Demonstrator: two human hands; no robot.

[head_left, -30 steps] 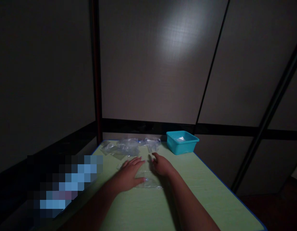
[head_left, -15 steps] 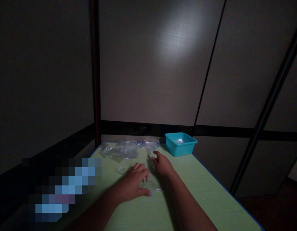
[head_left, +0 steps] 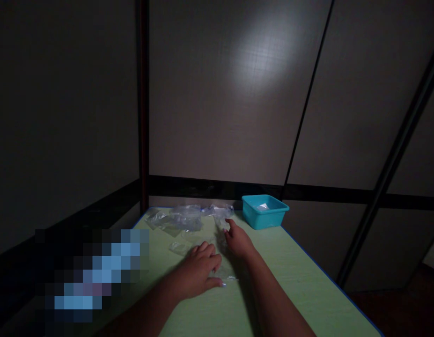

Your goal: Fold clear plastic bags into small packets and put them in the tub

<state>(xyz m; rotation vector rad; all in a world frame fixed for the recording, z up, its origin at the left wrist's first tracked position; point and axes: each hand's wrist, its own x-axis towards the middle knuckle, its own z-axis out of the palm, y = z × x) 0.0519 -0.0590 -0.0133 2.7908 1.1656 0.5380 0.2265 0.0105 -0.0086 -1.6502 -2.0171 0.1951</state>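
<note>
A clear plastic bag (head_left: 228, 271) lies flat on the light green table (head_left: 287, 281), partly covered by my hands. My left hand (head_left: 202, 271) rests over it, fingers bent and thumb held apart near the bag's close edge. Farther forward and to the right is my right hand (head_left: 239, 241), its index finger stretched out and its thumb separate. Its other fingers are folded and partly hidden. Just beyond, more clear plastic (head_left: 220, 211) reaches the table's back edge. To the left of that sits a crumpled pile of clear plastic bags (head_left: 185, 217).
A turquoise plastic basin (head_left: 264, 217) stands at the back right corner, with something pale and shiny inside. Panelled wall (head_left: 217, 117) rises right behind the table. A blurred-out patch (head_left: 107, 269) hides the area at left.
My left hand has shifted slightly to the right over the bag. My right hand stays almost where it was, and the view has moved a little.
</note>
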